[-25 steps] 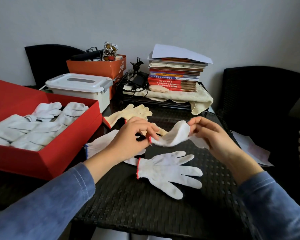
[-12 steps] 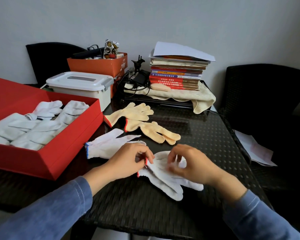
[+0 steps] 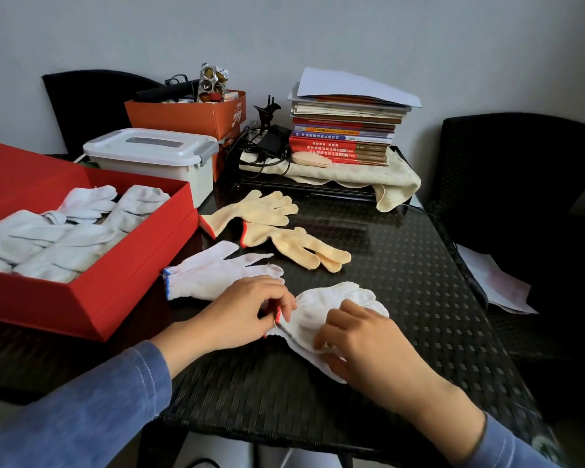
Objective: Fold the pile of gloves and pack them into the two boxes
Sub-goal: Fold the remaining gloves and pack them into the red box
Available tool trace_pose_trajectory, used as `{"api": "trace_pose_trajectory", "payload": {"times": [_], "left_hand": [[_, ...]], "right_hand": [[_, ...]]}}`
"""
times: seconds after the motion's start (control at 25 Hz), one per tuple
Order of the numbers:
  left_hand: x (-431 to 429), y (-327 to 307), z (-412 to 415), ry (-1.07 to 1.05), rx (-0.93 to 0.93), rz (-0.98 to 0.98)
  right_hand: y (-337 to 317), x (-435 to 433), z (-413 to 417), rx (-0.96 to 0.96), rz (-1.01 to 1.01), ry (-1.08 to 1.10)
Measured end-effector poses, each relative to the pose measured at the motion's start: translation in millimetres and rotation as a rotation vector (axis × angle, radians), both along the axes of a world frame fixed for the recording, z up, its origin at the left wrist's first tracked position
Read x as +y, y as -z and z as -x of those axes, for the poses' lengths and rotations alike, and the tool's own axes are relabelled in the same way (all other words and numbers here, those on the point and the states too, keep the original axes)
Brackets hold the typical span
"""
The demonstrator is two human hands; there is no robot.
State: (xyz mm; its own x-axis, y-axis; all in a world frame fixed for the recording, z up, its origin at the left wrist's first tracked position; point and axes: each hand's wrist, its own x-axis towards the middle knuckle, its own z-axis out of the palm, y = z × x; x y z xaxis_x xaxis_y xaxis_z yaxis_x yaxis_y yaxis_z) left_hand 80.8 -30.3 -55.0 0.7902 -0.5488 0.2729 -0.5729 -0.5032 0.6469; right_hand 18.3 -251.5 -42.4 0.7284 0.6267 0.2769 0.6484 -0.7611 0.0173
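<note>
A pair of white gloves with red cuffs (image 3: 331,305) lies stacked on the black table (image 3: 402,265). My left hand (image 3: 247,312) pinches the red cuff end. My right hand (image 3: 362,342) presses on the fingers of the pair, its own fingers curled over the cloth. Another white glove with a blue cuff (image 3: 213,271) lies just left of them. Two yellow gloves (image 3: 277,228) with red cuffs lie further back. The open red box (image 3: 115,285) at the left holds several folded white gloves (image 3: 58,234).
Behind the red box stand a white lidded plastic bin (image 3: 152,157) and an orange box (image 3: 190,116) of odds and ends. A stack of books (image 3: 345,130) sits on a cream towel (image 3: 368,177) at the back. Black chairs stand right and back left.
The glove I held up in the air has come down onto the other white glove on the table. Both hands have lowered with it and now rest on the stacked pair.
</note>
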Motion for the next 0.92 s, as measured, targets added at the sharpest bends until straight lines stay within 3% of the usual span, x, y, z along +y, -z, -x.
{"api": "trace_pose_trajectory", "payload": {"times": [0.16, 0.36, 0.64, 0.72, 0.92], "left_hand": [[5, 5, 2, 0.007, -0.074, 0.02], [12, 7, 9, 0.048, -0.15, -0.035], [2, 5, 33, 0.072, -0.321, -0.34], [-6, 9, 39, 0.088, -0.404, -0.359], [-16, 15, 48, 0.038, -0.417, -0.314]], "right_hand": [[8, -3, 9, 0.037, -0.049, 0.058], [24, -2, 14, -0.059, -0.004, 0.113], [-2, 1, -17, 0.134, -0.507, 0.331], [-1, 3, -25, 0.179, -0.488, 0.361], [15, 8, -22, -0.101, -0.206, 0.281]]}}
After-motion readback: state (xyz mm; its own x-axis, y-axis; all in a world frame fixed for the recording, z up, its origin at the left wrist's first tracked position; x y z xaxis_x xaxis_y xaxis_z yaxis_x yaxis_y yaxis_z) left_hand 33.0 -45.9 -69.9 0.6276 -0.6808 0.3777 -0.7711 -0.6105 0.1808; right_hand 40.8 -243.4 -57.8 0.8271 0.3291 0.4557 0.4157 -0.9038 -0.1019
